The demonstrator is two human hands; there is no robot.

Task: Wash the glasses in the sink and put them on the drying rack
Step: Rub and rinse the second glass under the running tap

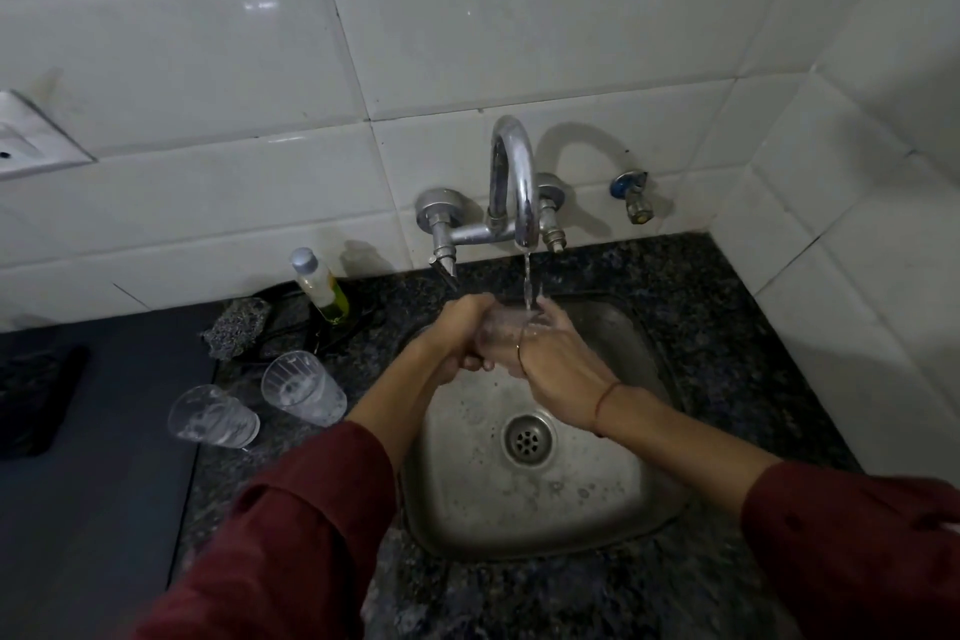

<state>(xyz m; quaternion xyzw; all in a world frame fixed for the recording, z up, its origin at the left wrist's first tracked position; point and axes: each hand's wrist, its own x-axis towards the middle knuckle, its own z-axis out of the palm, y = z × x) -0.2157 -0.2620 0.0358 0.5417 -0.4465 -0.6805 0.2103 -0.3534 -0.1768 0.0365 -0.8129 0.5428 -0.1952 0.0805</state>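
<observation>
I hold a clear glass [501, 330] over the steel sink [587, 499], right under the running stream from the chrome tap [514, 182]. My left hand [460, 338] wraps around the glass from the left. My right hand [550, 359] grips it from the right, fingers at its rim where the water lands. Two more clear glasses stand wet on the dark counter to the left of the sink: one [303, 387] nearer the sink, the other [213, 416] further left. No drying rack shows in this view.
A small bottle of yellow liquid [319, 286] and a grey scrub pad [236, 327] sit by the tiled wall, left of the tap. A dark mat [36, 400] lies at far left. A spare valve [634, 195] sticks out of the wall on the right.
</observation>
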